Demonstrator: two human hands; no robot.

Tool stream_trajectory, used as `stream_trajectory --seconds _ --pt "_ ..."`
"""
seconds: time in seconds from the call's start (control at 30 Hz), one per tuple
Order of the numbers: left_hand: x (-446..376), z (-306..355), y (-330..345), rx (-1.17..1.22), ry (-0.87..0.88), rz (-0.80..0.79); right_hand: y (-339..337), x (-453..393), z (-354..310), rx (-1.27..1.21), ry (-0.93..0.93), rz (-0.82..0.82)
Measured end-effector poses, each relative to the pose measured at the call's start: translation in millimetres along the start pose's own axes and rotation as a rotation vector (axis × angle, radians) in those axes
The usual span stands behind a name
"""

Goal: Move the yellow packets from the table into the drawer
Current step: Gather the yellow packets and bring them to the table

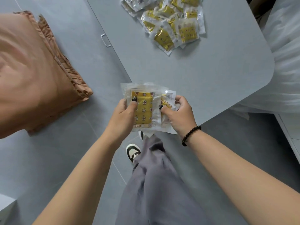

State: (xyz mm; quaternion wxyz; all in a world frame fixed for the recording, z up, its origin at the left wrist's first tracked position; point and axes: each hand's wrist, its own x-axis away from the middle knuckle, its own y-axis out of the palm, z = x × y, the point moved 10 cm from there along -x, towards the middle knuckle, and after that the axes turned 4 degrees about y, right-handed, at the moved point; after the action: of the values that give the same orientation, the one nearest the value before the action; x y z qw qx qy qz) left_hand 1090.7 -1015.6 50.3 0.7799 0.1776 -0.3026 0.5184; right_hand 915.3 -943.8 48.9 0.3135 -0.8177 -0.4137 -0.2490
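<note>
Both hands are at frame centre w/ a small stack of yellow packets point(143, 109) held between them, just off the near edge of the table point(203, 69). Left hand point(125, 116) grips the stack from its left side, thumb curled over the top packet's yellow face, fingers hidden underneath. Right hand point(178, 114) pinches more packets point(168, 101) at the stack's right side, thumb on top, fingers curled round the clear wrap; exact count in either hand can't be told. The main pile of packets point(172, 23) sits at upper centre-right of the frame, on the far part of the table, well apart from the hands. A metal drawer handle point(105, 40) shows at upper centre-left on the table's side face; the drawer looks closed from here, though the angle is steep. Judged step: gathering/squaring a handful, pre-transfer; most of the job is left, given the pile. Next move prob. needs one hand freed, so the whole stack consolidated into one grip, then a reach up-left to pull that handle before dropping packets in. Slippery wrap, so a loose hold may fan the stack.
</note>
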Motion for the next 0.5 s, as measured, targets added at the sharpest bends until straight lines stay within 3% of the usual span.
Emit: stream_trajectory --seconds 0.5 --pt "-140 116 -2 -0.171 -0.114 -0.108 32 -107 -81 -0.245 0.196 0.159"
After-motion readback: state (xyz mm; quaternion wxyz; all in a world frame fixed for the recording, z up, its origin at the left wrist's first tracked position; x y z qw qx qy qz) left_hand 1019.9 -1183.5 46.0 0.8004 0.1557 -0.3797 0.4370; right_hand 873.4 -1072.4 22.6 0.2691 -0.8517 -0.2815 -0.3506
